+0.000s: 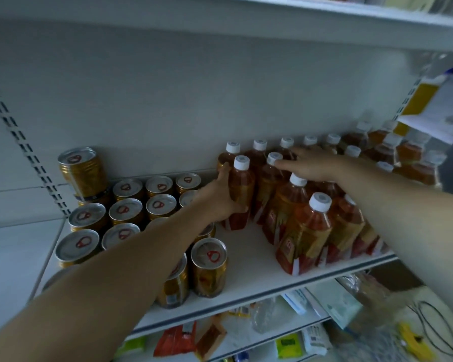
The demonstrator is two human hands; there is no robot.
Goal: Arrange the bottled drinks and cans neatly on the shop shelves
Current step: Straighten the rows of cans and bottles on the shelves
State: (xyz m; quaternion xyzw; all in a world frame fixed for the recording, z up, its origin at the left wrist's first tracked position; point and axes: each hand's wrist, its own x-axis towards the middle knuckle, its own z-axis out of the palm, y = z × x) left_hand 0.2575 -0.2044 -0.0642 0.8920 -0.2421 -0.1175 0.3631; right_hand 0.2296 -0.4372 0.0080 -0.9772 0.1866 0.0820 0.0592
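back panel [168,100]: plain white, nothing fancy
slotted upright [20,135]: left side, slanting across the view
upper shelf [246,27]: white, right overhead
light: pretty dim, bluish

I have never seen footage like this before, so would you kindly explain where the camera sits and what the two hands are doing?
There is no robot here. A person is stocking a shop shelf, and the single picture comes from a wide-angle camera worn on the head, looking forward and down along both arms. On the white shelf stand gold cans on the left and amber bottles with white caps on the right. The left hand grips the bottle at that group's left edge. The right hand is open, its fingers spread over the bottle caps, holding nothing.
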